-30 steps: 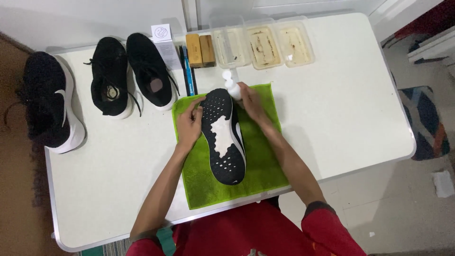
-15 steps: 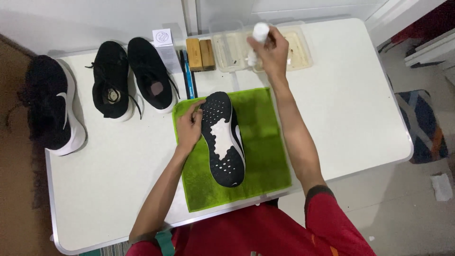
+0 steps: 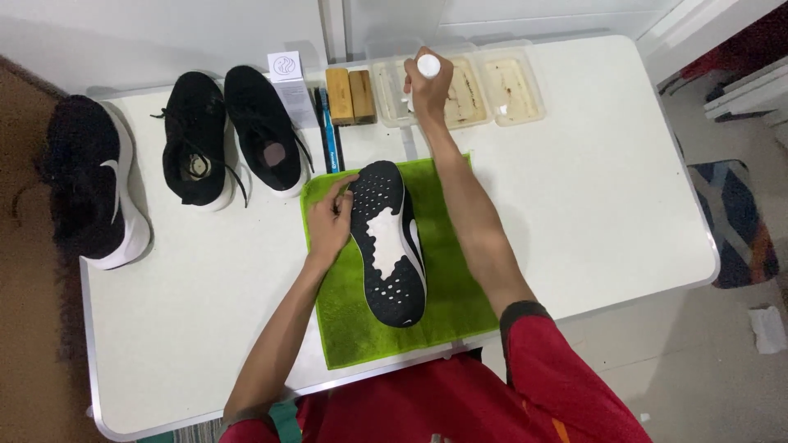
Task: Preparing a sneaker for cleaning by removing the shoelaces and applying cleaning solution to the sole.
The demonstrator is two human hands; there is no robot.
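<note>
Bottle [image 3: 428, 66] mostly hidden inside right hand [image 3: 428, 89].

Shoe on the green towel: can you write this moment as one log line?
left hand: steadies sole-up black shoe | right hand: holds small white bottle over clear plastic trays | green towel: under shoe

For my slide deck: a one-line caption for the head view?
Left hand steadies sole-up shoe on green towel; right hand holds white bottle over trays.
</note>
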